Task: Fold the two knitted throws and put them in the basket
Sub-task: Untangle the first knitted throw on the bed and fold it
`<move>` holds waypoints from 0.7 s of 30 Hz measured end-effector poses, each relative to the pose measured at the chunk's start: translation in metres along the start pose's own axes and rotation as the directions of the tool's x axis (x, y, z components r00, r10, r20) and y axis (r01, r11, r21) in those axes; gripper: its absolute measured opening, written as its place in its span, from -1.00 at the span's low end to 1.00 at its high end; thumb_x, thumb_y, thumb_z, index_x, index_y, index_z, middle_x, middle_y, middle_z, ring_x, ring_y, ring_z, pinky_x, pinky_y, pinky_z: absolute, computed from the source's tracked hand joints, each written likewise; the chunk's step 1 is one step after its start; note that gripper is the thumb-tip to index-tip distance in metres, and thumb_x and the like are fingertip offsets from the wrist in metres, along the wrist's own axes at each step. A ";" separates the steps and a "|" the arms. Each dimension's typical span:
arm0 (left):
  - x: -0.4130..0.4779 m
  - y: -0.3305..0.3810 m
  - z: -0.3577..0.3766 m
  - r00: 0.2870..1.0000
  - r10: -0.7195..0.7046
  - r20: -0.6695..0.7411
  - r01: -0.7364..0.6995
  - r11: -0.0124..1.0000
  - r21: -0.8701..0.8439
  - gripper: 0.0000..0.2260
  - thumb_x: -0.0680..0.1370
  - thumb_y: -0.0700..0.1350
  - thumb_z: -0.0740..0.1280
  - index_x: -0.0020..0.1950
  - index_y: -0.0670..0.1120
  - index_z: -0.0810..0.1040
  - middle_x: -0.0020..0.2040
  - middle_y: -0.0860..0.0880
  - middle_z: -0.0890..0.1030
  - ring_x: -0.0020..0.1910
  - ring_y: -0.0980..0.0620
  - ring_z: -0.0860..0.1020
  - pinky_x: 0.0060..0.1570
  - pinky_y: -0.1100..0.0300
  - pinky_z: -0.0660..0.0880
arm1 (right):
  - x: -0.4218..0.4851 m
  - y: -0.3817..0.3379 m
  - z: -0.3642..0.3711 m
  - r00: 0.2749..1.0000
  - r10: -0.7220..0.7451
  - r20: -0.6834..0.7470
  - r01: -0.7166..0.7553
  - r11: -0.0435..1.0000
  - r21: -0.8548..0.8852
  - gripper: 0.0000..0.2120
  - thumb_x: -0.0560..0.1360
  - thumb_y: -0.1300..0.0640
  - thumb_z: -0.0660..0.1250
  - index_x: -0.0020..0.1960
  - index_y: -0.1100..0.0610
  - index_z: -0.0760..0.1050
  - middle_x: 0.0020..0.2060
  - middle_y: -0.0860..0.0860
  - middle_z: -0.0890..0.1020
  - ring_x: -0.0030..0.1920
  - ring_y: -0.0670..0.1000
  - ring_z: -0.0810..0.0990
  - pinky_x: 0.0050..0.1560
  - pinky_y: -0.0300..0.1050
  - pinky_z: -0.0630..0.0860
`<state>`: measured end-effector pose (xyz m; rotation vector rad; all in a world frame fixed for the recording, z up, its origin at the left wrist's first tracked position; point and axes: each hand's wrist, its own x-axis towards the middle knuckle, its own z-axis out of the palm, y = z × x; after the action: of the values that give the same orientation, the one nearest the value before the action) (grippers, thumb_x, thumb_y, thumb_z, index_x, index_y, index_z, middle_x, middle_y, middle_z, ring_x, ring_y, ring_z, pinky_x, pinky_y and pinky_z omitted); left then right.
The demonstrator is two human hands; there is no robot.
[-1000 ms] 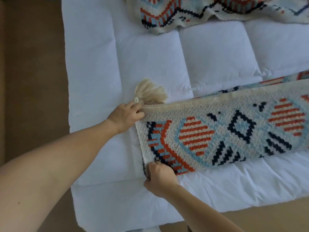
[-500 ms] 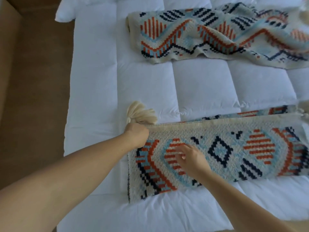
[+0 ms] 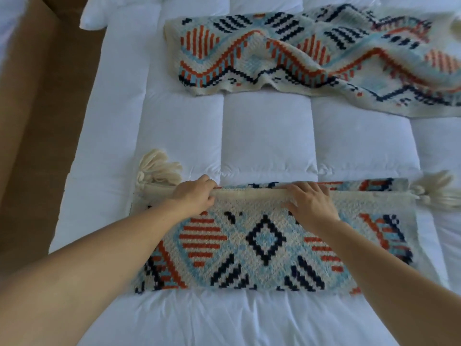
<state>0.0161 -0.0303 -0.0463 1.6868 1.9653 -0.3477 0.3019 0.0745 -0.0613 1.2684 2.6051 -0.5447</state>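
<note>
A: Setting?
B: Home bedroom. White quilted duvet [image 3: 267,131] fills the view, stitched into puffy squares.
A: Other cues?
B: White pillow [image 3: 93,17] at the duvet's far left corner. Brown floor [image 3: 37,146] along its left edge. Near throw [image 3: 269,245] and far throw [image 3: 299,58], patterned knits, lie on the duvet.
</note>
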 end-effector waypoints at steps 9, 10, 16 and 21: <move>-0.007 -0.002 0.018 0.989 -0.141 -0.034 0.139 0.990 -0.039 -0.78 0.67 0.00 0.10 0.06 -0.01 0.52 -0.05 0.06 0.48 -0.30 0.10 0.49 -0.35 0.21 0.44 | 0.021 0.028 -0.004 0.995 -0.103 0.010 0.102 0.994 0.046 -0.73 0.58 -0.06 0.27 0.21 0.01 0.57 -0.09 -0.10 0.59 -0.04 -0.03 0.52 0.17 -0.08 0.40; -0.006 -0.004 0.017 0.986 -0.160 -0.043 0.159 0.987 -0.028 -0.77 0.67 0.00 0.09 0.05 -0.02 0.52 -0.06 0.05 0.49 -0.29 0.09 0.50 -0.32 0.19 0.48 | 0.027 0.027 -0.007 0.995 -0.097 0.030 0.094 0.992 0.088 -0.74 0.60 -0.05 0.25 0.20 0.02 0.57 -0.11 -0.10 0.56 -0.07 -0.05 0.50 0.12 -0.11 0.45; -0.001 -0.015 0.017 0.956 -0.266 -0.122 0.267 0.964 -0.006 -0.77 0.65 -0.01 0.10 0.07 -0.04 0.52 -0.06 0.03 0.50 -0.26 0.04 0.53 -0.23 0.09 0.55 | 0.053 0.014 -0.016 0.992 -0.048 0.115 0.027 0.984 0.178 -0.74 0.60 -0.04 0.26 0.20 0.05 0.56 0.05 -0.07 0.58 -0.03 -0.05 0.55 0.00 -0.13 0.58; 0.005 -0.016 0.021 0.975 -0.217 -0.053 0.217 0.976 0.004 -0.70 0.58 0.10 0.18 0.24 0.00 0.45 0.13 0.04 0.48 -0.15 0.05 0.50 -0.27 0.16 0.44 | 0.052 0.023 -0.006 0.981 0.055 0.189 -0.073 0.993 0.094 -0.55 0.56 -0.18 0.26 0.34 0.05 0.46 0.12 -0.03 0.59 0.10 0.00 0.56 0.23 -0.02 0.49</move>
<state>0.0047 -0.0397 -0.0690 1.5034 2.1966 -0.3958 0.2884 0.1273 -0.0780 1.2601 2.4025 -0.7533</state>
